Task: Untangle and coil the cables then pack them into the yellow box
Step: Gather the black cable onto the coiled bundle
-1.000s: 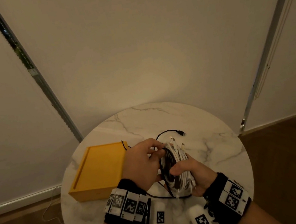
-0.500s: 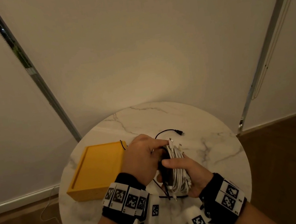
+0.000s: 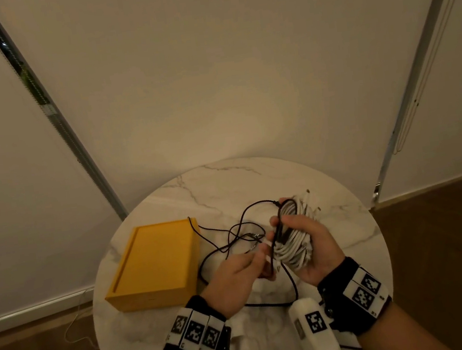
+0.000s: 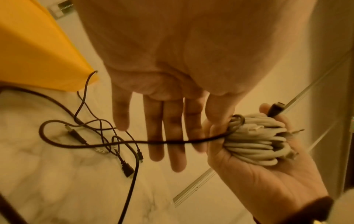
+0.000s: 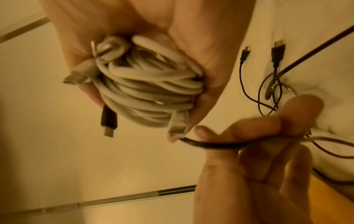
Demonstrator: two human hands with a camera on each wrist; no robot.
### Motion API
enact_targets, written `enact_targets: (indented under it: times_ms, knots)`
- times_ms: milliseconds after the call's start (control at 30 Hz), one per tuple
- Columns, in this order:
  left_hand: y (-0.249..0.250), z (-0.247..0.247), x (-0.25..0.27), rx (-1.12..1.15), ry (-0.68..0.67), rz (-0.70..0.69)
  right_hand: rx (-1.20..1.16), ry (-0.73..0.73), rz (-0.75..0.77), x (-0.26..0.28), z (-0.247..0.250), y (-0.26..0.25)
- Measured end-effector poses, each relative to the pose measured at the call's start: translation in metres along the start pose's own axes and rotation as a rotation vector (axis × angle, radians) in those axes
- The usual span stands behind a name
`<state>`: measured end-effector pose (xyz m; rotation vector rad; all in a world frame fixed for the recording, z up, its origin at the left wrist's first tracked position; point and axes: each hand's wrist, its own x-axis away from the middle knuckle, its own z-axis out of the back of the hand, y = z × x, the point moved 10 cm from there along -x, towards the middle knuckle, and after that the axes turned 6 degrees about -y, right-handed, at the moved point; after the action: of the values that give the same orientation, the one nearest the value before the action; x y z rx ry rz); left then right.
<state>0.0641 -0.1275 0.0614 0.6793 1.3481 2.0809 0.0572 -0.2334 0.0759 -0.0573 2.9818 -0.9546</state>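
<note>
Left hand (image 3: 232, 280): now withdrawn from the white cable bundle (image 3: 293, 243) toward the near table edge; earlier it was pressed against the bundle.
Black cable (image 4: 118, 142): now drawn out taut from the bundle, across the left fingers (image 4: 157, 136).
Right hand (image 3: 313, 249): bundle now carried farther right and away from the yellow box (image 3: 154, 267).
Loose black cables (image 3: 231, 233): now exposed on the table between box and hands.

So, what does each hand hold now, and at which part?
The right hand grips the white cable coil around its side. The left hand pinches the black cable along its length, just beside the coil.
</note>
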Motion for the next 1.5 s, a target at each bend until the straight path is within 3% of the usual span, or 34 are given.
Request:
enact_targets:
  times_ms: [133, 267, 467, 767, 900, 1200, 1500]
  knots:
    - [0.0, 0.005, 0.001, -0.136, 0.093, -0.038, 0.026, 0.063, 0.09, -0.001, 0.009, -0.013]
    - [0.02, 0.009, 0.005, -0.163, 0.128, -0.165, 0.222, 0.162, 0.171, 0.0, 0.018, -0.027]
    - [0.045, 0.01, 0.011, -0.525, 0.148, -0.283, 0.54, 0.245, 0.186, 0.003, 0.026, -0.037]
    - [0.109, 0.011, 0.026, -0.979, 0.271, -0.581, 0.863, 0.096, 0.063, 0.001, 0.014, -0.028]
    - [0.115, 0.023, 0.025, -0.894, 0.299, -0.564, 0.745, -0.033, -0.019, 0.001, 0.004, -0.011]
    - [0.098, 0.054, 0.028, -0.454, 0.388, -0.537, 0.293, -0.196, -0.2, 0.012, -0.014, 0.022]
    - [0.093, 0.064, 0.032, -0.293, 0.451, -0.535, 0.334, -0.309, -0.182, 0.018, -0.046, 0.027]
